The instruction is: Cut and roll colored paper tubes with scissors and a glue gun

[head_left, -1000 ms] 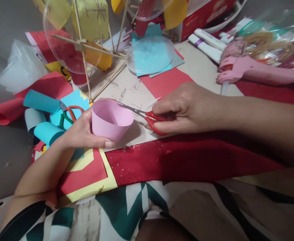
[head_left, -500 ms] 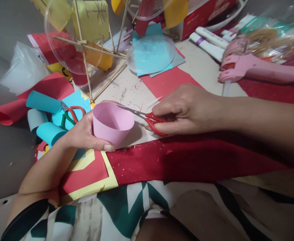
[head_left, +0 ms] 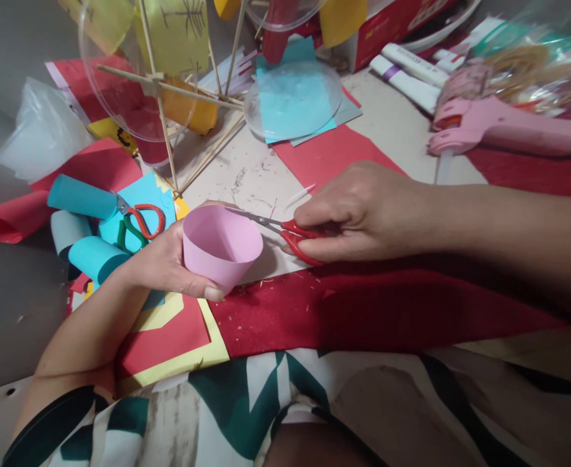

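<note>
My left hand (head_left: 161, 263) is wrapped round a pink paper cone (head_left: 220, 245), its open mouth turned up and to the right. My right hand (head_left: 358, 211) grips small red-handled scissors (head_left: 285, 230); their thin blades reach left and touch the rim of the cone. Both hands work just above a strip of dark red felt (head_left: 373, 305) near my lap.
Left of the cone lie blue paper rolls (head_left: 84, 198), a second pair of scissors (head_left: 137, 220) and red and yellow paper (head_left: 169, 337). A stick frame with clear plastic discs (head_left: 159, 84) stands behind. A pink glue gun (head_left: 499, 126) and white glue tubes (head_left: 407, 81) lie at the right.
The cone and my left hand have shifted slightly right and down, turning a little; the scissors stay at its rim.
</note>
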The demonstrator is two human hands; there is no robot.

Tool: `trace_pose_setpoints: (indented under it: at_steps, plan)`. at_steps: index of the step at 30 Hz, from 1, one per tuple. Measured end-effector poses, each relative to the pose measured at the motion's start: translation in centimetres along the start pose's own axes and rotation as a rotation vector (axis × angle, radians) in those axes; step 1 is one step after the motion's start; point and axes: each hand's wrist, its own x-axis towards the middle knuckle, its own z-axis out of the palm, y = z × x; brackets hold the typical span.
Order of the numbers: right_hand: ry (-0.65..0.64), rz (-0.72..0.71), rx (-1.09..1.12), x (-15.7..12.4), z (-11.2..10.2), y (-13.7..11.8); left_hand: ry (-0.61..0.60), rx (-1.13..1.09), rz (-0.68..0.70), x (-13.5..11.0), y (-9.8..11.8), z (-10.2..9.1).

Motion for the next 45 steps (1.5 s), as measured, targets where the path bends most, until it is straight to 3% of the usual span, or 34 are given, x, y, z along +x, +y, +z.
trace_pose_setpoints:
  at_steps: [8, 14, 17, 23, 26, 30, 38, 45]
  plan:
    - [-0.019, -0.019, -0.019, -0.1, 0.3, 0.2, -0.103, -0.091, -0.014, -0.1, -0.7, 0.4]
    - [-0.014, -0.007, -0.021, 0.0, 0.3, 0.1, -0.086, -0.082, -0.020, -0.1, -0.7, 0.0]
    - [0.035, 0.050, -0.009, 0.2, 0.4, 0.0, 0.024, 0.016, 0.033, 0.0, -0.7, -0.3]
    - [0.077, 0.189, -0.009, 0.4, 0.4, -0.1, 0.423, 0.416, 0.206, -0.1, -1.7, 0.3]
    - [0.064, 0.184, 0.009, 0.5, 0.4, -0.2, 0.506, 0.549, 0.251, -0.3, -2.4, 0.8]
    - [0.066, 0.163, 0.017, 0.5, 0.4, -0.3, 0.513, 0.531, 0.297, -0.3, -2.5, 0.9]
    - [0.055, 0.192, 0.021, 0.5, 0.4, -0.2, 0.453, 0.364, 0.186, -0.3, -1.1, 0.7]
    - [0.031, 0.176, 0.027, 0.4, 0.2, -0.2, 0.369, 0.278, 0.183, -0.4, -0.8, 0.5]
